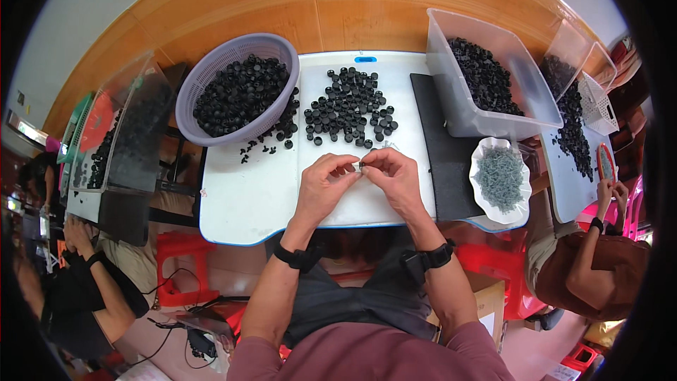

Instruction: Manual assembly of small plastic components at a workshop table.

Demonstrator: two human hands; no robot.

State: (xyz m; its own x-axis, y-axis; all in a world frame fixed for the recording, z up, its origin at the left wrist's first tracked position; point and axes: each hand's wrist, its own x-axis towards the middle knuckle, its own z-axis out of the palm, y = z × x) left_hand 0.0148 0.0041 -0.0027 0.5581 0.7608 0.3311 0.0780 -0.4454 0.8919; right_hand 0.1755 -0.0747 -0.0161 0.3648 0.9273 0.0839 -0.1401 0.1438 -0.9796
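Over the front middle of the white table, my left hand and my right hand meet fingertip to fingertip. Both are closed in a pinch on one small black part, partly covered by the fingers; its exact kind is too small to make out. Just beyond lies a loose pile of round black caps. A few thin pale pieces lie by my right fingertips. Left of the pile, small black bits are scattered beneath a basket.
A purple basket of black caps stands at the left. On the right are a clear bin of black parts, a black mat and a scalloped white dish of small translucent pieces. People sit at tables on both sides.
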